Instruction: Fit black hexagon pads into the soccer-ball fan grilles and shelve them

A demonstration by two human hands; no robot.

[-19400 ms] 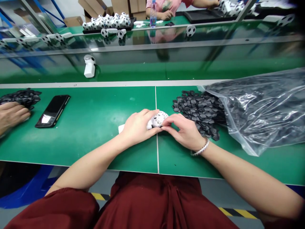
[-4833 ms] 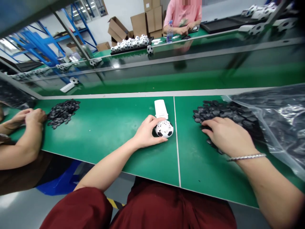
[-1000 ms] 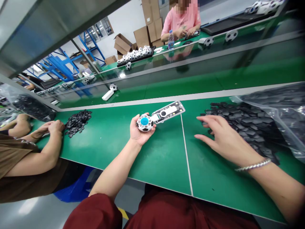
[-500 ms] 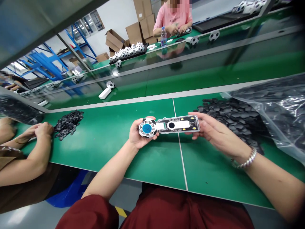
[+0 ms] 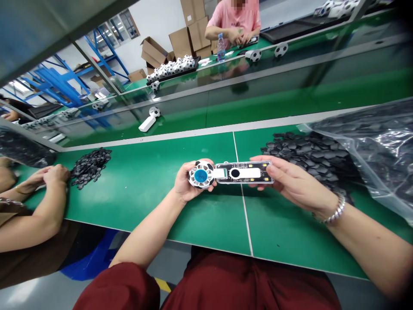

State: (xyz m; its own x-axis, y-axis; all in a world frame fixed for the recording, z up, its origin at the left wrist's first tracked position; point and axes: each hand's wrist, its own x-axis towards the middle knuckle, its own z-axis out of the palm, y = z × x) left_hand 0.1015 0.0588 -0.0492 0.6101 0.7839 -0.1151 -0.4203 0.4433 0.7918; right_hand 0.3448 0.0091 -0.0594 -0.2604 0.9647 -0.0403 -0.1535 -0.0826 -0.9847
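Note:
A handheld device (image 5: 247, 173) lies sideways between my hands, with a football-patterned round head (image 5: 200, 175) at its left end and a clear casing over a black board at its right. My left hand (image 5: 185, 185) is wrapped round the head from behind and below. At the far end of the casing, my right hand (image 5: 284, 177) grips it between thumb and fingers. A blue disc shows in the middle of the head. Beyond my right hand lies a heap of black flat pieces (image 5: 309, 157).
Clear plastic bag (image 5: 383, 150) at right. Another person's hands (image 5: 51, 176) work beside a second black heap (image 5: 92, 165) at left. On the conveyor (image 5: 193, 112) lies a white device (image 5: 150, 120). A person in pink (image 5: 234, 21) sits across, near a bottle (image 5: 221, 49).
The white device on the conveyor has shifted slightly right, while balls farther back have moved left. My right thumb has come onto the casing's top face at its end.

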